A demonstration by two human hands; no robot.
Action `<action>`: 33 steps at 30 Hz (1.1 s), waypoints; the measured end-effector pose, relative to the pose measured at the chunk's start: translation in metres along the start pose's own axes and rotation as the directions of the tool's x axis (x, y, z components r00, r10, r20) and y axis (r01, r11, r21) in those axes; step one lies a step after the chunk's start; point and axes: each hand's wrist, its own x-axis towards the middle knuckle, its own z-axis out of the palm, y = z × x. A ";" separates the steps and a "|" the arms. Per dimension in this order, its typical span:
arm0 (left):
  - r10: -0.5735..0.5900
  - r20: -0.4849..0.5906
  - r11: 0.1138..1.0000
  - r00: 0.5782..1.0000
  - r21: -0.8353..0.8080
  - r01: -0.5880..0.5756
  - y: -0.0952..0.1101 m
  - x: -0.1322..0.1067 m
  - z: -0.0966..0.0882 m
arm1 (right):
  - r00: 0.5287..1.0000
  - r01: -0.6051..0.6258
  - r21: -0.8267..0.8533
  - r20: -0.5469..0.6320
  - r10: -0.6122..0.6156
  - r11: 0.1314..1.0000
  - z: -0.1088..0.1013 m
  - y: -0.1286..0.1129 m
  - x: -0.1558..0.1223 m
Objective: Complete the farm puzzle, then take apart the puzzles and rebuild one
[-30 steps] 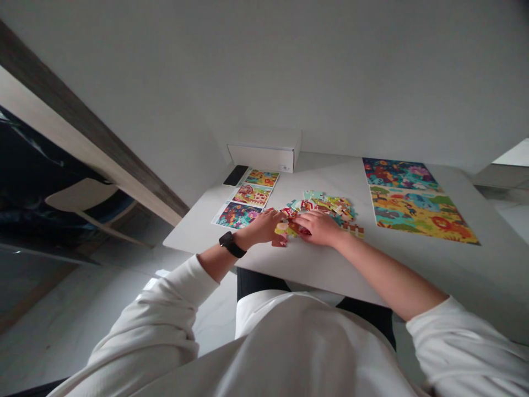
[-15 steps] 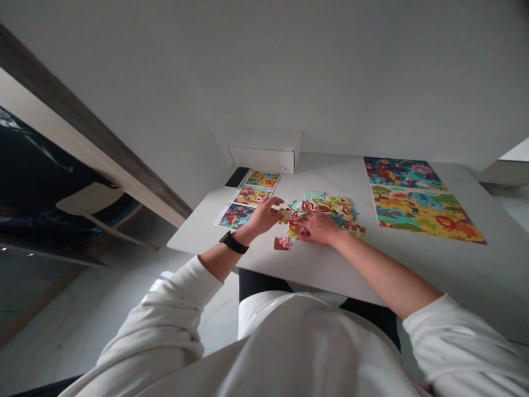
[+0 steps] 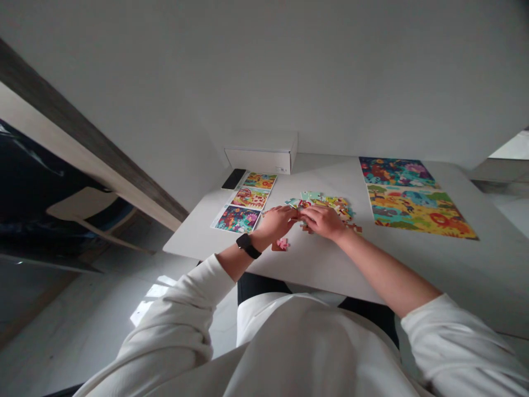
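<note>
Both hands meet at the left part of a heap of jigsaw pieces (image 3: 336,205) on the white table (image 3: 330,264). My left hand (image 3: 276,223), with a dark watch at the wrist, has its fingers closed around a small jigsaw piece, mostly hidden. Touching its fingertips, my right hand (image 3: 324,221) pinches at the same spot, and the fingers cover most of what they grip. A pink and brown jigsaw piece (image 3: 281,244) lies apart, nearer to me. Pale green pieces (image 3: 311,195) rest at the far side of the heap.
On the left lies a sheet with three small pictures (image 3: 250,197), beside a black phone (image 3: 233,178). A white box (image 3: 259,159) stands against the wall. Two finished-looking animal pictures, one dark blue (image 3: 397,171) and one yellow (image 3: 419,212), lie at the right.
My left hand has moved right and closed. My right hand has drawn its fingers in from lying over the pieces, and the two hands now meet.
</note>
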 end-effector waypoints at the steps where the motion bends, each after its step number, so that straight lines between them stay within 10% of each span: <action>1: 0.005 -0.030 1.000 1.000 -0.020 -0.006 0.000 0.005 -0.004 | 1.000 -0.011 0.010 -0.009 0.012 1.000 -0.003 0.001 -0.001; 12: -0.134 -0.271 0.972 0.953 -0.224 0.073 -0.009 0.019 -0.030 | 0.963 -0.245 -0.001 0.112 0.244 0.969 -0.002 0.010 -0.007; 21: -0.266 -0.195 0.811 0.944 -0.575 0.110 -0.014 0.017 -0.021 | 0.954 -0.295 0.212 0.005 0.301 0.932 0.006 0.004 0.019; 33: -0.203 -0.296 0.953 0.934 -0.278 0.119 -0.039 0.007 -0.013 | 0.945 -0.308 0.004 -0.111 0.307 0.951 0.004 0.009 0.015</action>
